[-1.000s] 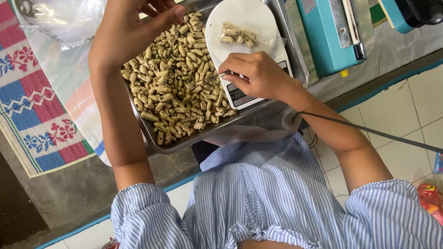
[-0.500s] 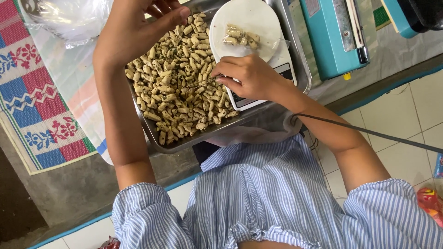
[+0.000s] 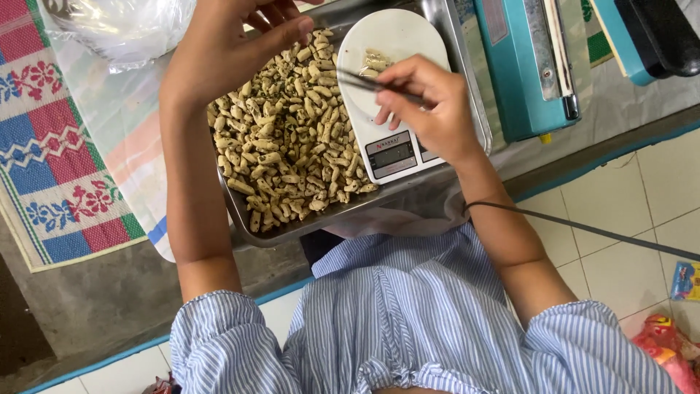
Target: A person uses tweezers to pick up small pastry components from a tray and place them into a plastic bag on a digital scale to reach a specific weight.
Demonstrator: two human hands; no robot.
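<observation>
In the steel tray (image 3: 467,87) sat a heap of tan snack sticks (image 3: 288,138) and a white kitchen scale (image 3: 390,87) with a few sticks on its platform. Right hand (image 3: 426,109) hovered over the scale, fingers pinching dark tongs (image 3: 375,82). Left hand (image 3: 233,44) was above the heap's far edge, fingers curled; grip contents unclear.
</observation>
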